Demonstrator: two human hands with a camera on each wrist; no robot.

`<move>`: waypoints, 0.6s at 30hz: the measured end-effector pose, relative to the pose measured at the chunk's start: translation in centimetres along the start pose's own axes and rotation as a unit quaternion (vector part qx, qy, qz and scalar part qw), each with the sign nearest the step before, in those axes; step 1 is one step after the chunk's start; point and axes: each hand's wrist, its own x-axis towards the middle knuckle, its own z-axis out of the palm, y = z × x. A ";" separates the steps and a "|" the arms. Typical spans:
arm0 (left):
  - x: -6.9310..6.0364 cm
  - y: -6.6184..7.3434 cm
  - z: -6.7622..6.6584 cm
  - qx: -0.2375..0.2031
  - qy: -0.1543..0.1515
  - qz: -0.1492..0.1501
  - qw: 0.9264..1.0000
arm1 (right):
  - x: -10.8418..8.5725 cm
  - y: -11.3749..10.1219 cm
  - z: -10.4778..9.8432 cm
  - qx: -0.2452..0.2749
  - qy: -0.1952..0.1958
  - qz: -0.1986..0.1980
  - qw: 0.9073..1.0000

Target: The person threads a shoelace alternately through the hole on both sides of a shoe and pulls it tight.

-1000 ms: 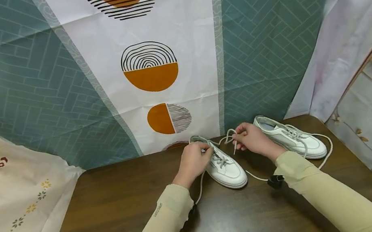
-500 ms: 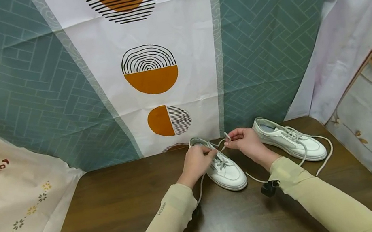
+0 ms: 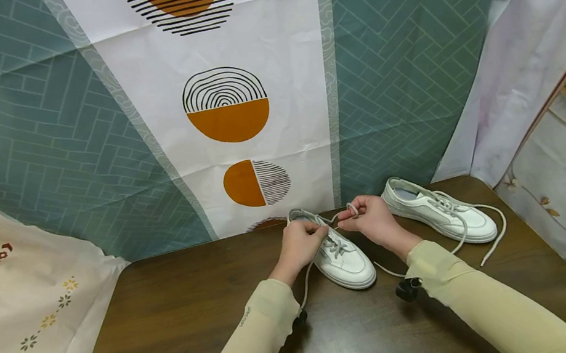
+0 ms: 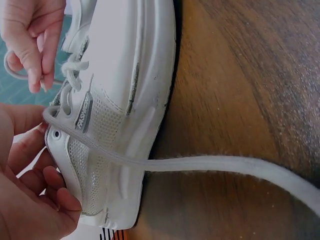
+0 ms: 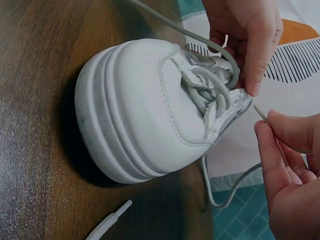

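Observation:
A white lace-up shoe (image 3: 348, 265) stands on the table, toe toward me. My left hand (image 3: 299, 245) is at its upper; in the left wrist view, thumb and fingers pinch the edge of the eyelet flap (image 4: 59, 145). My right hand (image 3: 374, 222), just right of the shoe, pinches a pale shoelace (image 5: 260, 113) close to its tip. That tip points at the flap, a small gap from the left thumb in the right wrist view. The lace loops over the right fingers. Another lace length (image 4: 200, 163) hangs across the shoe's side onto the table.
A second white shoe (image 3: 438, 213) stands to the right, its laces trailing loose. Another lace end (image 5: 115, 220) lies on the brown wooden table (image 3: 199, 315) between the shoes. A patterned cloth (image 3: 299, 105) hangs behind the table's far edge.
My right hand has moved left, bringing the lace tip close to the shoe's flap; the lace loop now lies over its fingers. My left hand has shifted slightly right, staying at the shoe.

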 end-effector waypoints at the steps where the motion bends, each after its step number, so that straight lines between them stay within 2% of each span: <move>1: 0.0 0.0 0.0 -0.001 0.001 -0.001 1.000 | 0.0 0.0 0.0 -0.012 0.001 -0.003 1.000; 5: -0.2 0.1 0.1 -0.006 0.004 -0.009 1.000 | 0.1 0.2 0.3 -0.053 0.002 -0.025 0.998; 10: -0.2 0.2 0.1 -0.015 0.002 -0.012 1.000 | 0.2 0.3 0.6 -0.080 0.003 -0.049 0.996; 18: -0.2 0.0 0.3 -0.008 0.002 -0.007 1.000 | -0.1 0.4 1.1 -0.122 0.003 -0.044 0.992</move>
